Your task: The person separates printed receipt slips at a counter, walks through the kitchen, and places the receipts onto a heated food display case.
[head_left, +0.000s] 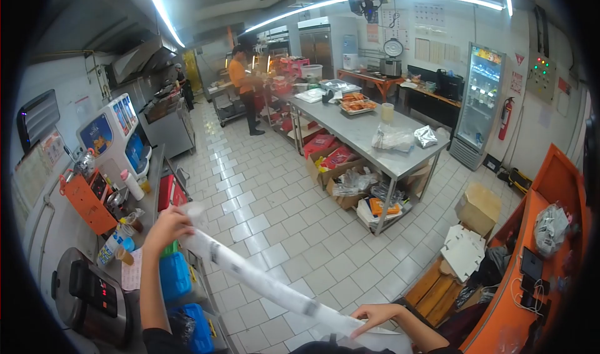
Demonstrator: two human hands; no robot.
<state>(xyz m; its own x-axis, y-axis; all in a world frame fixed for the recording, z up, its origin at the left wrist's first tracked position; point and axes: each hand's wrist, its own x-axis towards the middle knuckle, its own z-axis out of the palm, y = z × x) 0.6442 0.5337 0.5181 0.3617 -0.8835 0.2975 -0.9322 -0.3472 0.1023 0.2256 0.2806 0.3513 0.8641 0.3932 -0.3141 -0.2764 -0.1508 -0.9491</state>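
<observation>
A long strip of white, partly see-through plastic [262, 276] with faint dark marks stretches across the lower middle. My left hand [170, 227] grips its upper left end, fingers closed, near the counter at the left. At the bottom, right of centre, my right hand [375, 318] pinches the strip's lower part between thumb and fingers. The strip hangs in the air over the tiled floor and slants down from left to right.
A steel table [350, 119] with trays and bags stands ahead. A person in an orange shirt [237, 73] is behind it at the left. An orange counter [531, 229] is at the right, a black cooker [94, 298] at the lower left.
</observation>
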